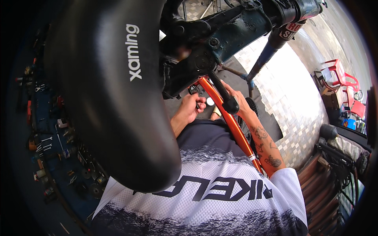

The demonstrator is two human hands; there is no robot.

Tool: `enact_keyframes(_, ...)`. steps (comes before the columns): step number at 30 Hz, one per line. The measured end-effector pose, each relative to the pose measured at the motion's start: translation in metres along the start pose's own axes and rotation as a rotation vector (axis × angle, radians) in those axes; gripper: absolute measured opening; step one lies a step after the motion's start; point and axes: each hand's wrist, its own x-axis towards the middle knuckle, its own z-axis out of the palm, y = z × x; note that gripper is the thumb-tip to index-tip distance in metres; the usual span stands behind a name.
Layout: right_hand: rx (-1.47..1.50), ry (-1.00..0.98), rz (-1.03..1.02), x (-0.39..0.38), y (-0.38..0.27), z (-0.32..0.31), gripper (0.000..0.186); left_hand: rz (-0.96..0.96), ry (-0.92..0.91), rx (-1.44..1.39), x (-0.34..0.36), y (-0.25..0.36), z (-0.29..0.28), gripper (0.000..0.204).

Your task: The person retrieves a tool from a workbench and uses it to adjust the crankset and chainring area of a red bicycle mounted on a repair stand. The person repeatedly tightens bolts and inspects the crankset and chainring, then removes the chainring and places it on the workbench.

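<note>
My left hand [191, 110] is curled closed around a small dark object, too hidden to name, just below a black frame joint [206, 61]. An orange bicycle tube [233, 131] slants from that joint down past my body. My right hand [238, 103] has bent fingers behind this tube and a black rubber-tipped bar [228, 100]; what they grip is hidden. My tattooed forearm lies alongside the tube. A large black saddle [102, 98] hangs close to the camera, covering much of the left side.
A tool board [47, 142] with several wrenches, pliers and other tools is at the left. Metal stand legs [258, 65] and part of a tyre [252, 105] are beyond my hands. Red plastic chairs [338, 70] stand at the right, above dark folded equipment [334, 149].
</note>
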Motion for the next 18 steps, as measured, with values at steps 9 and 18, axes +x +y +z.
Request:
enact_keyframes(9,-0.028,0.016,-0.019,0.015,0.004,0.008,0.052,0.03,-0.014,-0.017,0.001,-0.008,-0.003,0.014)
enact_keyframes(18,-0.045,0.059,-0.034,0.018,0.007,0.014,0.054,0.232,0.021,0.167,0.008,-0.021,0.006,0.025)
